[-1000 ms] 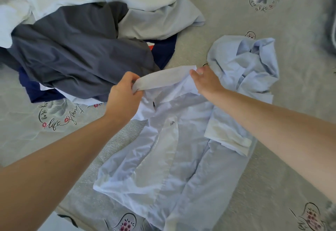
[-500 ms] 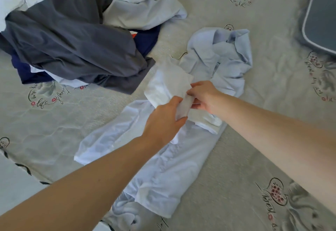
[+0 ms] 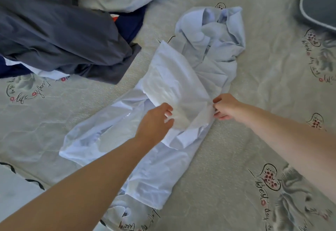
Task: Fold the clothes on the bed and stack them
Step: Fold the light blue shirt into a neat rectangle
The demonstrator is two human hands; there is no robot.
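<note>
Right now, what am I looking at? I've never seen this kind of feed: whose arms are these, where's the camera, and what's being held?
There is no machine: these are a person's two bare arms, filmed by one camera on their head looking down at a bed. The left hand and right hand each pinch a pale blue shirt lying crumpled across the printed sheet. At upper left sits a pile of unfolded clothes, mostly dark grey. A grey cushion shows at the top right corner.

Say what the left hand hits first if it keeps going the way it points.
The left hand points up-right into the light blue shirt; it already grips that raised fabric. Beyond lies the shirt's bunched part, though depth is unclear.
</note>
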